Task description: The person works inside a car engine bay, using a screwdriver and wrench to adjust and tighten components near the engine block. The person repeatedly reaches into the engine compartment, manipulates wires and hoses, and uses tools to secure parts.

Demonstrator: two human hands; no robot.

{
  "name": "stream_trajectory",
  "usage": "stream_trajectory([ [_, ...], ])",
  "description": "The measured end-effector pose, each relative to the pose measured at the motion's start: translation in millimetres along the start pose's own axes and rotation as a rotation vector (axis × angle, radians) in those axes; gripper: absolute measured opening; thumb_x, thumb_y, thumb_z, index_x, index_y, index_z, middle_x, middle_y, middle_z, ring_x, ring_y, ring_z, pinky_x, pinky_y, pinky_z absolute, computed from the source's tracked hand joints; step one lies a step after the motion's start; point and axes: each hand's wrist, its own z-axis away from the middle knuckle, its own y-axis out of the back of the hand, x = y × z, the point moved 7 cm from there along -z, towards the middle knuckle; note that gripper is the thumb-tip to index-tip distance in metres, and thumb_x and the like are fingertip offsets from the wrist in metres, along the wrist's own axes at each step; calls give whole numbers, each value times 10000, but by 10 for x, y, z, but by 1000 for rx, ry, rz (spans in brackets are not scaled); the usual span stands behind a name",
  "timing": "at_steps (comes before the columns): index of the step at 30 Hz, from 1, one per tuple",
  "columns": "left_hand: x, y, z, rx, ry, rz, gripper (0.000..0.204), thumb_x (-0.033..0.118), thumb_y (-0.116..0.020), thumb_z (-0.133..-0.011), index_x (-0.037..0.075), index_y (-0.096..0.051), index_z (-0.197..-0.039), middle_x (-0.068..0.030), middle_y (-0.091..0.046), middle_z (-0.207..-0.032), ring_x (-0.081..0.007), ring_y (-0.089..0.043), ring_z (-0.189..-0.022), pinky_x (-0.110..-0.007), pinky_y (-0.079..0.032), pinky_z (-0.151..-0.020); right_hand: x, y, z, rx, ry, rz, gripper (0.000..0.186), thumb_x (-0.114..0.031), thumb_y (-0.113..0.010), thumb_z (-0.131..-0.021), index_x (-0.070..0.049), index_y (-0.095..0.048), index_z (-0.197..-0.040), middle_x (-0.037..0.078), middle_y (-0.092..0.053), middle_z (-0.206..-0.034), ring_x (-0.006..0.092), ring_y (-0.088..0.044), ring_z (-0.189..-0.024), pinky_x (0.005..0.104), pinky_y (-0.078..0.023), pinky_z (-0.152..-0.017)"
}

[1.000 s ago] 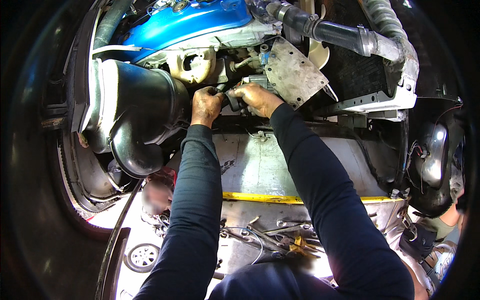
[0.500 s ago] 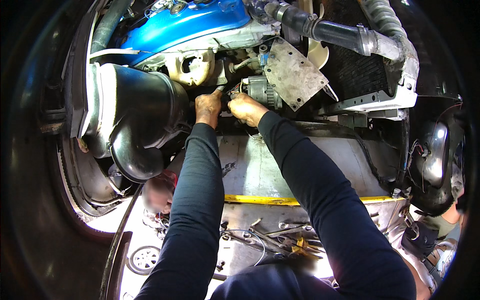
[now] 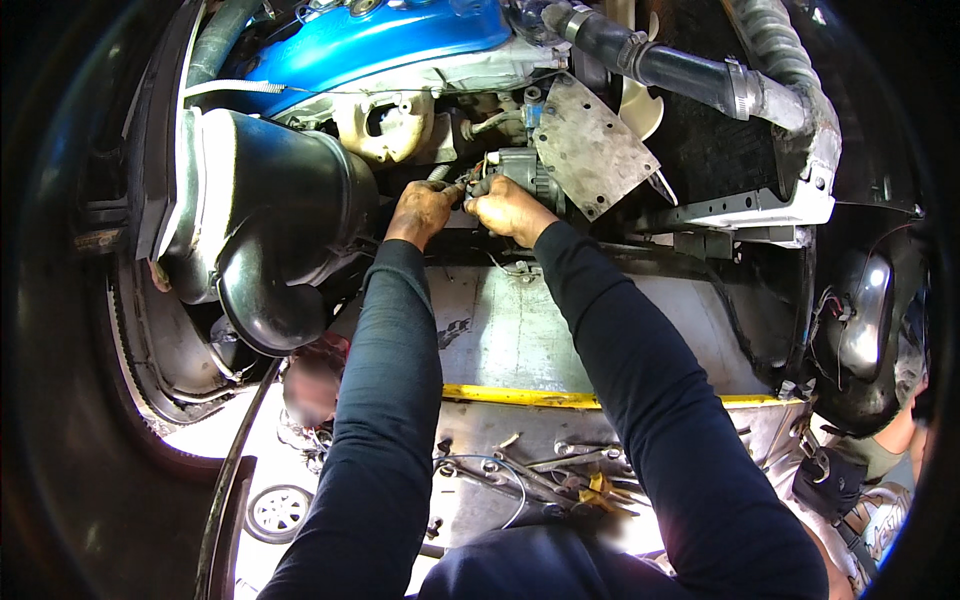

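Observation:
Both hands work close together at the left end of a grey metal alternator (image 3: 518, 168) in an engine bay. My left hand (image 3: 422, 212) is closed, its thumb and fingertips pinched toward the right. Facing it, my right hand (image 3: 510, 212) is closed as well, fingers curled just below the alternator. Thin wires (image 3: 472, 176) show at the fingertips, but what each hand grips is too small and shaded to make out. A corrugated conduit (image 3: 438, 173) ends just above my left hand. A flat metal plate with holes (image 3: 597, 148) slants to the right of the alternator.
A blue engine cover (image 3: 380, 45) lies beyond. At left stands a big black air-filter housing (image 3: 285, 180); at right run a dark hose (image 3: 685, 75) and a radiator frame (image 3: 750, 212). Wrenches (image 3: 545, 470) lie on a ledge below a yellow strip (image 3: 530, 397). Other people (image 3: 312, 385) are nearby.
My left hand has tilted right, its fingertips now nearer the right hand. My right hand has shifted slightly right, fingers still curled by the alternator. The view has moved a little.

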Motion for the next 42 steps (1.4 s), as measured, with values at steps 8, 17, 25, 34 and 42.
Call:
stream_trajectory([
  [8, -50, -85, -187, 149, -47, -1, 351, 270, -698, -842, -49, -711, -986, -289, -688, -1000, -417, -675, -992, -445, -525, -875, -232, -117, -44, 52, 691, 747, 329, -269, -564, -909, 6, -685, -1043, 249, -681, -968, 381, -675, -901, 412, -542, -807],
  [17, 57, -117, -81, 213, -179, 94, 286, 212, -661, -862, -33, -708, -1003, -279, -694, -969, -436, -667, -952, -451, -522, -831, -32, 42, -33, -5, 57, -299, 348, -383, -515, -956, -87, -689, -1015, 58, -642, -823, 182, -594, -708, 344, -469, -576],
  [25, -339, -397, -398, 67, -75, 540, 292, 224, -697, -923, -65, -700, -882, -161, -717, -776, -225, -616, -620, -385, -489, -592, -810, -14, 766, -137, 1092, 304, 178, -156, -536, -926, -55, -670, -983, 125, -694, -1007, 329, -648, -952, 395, -504, -909],
  [34, -369, -292, -259, -43, 94, 200, 342, 303, -669, -958, -31, -705, -1017, -67, -687, -823, -136, -579, -682, -331, -455, -617, -151, 502, 307, 286, 85, -94, 451, -403, -613, -947, 19, -598, -1107, 125, -610, -950, 221, -567, -797, 336, -458, -697],
  [42, -201, -159, -31, -25, 276, 391, 500, 388, -617, -983, -102, -663, -1071, -220, -684, -942, -294, -638, -853, -396, -494, -754, -72, 329, 322, 139, -43, -362, 525, -377, -679, -936, 79, -572, -1174, 146, -688, -971, 229, -654, -801, 356, -533, -734],
])
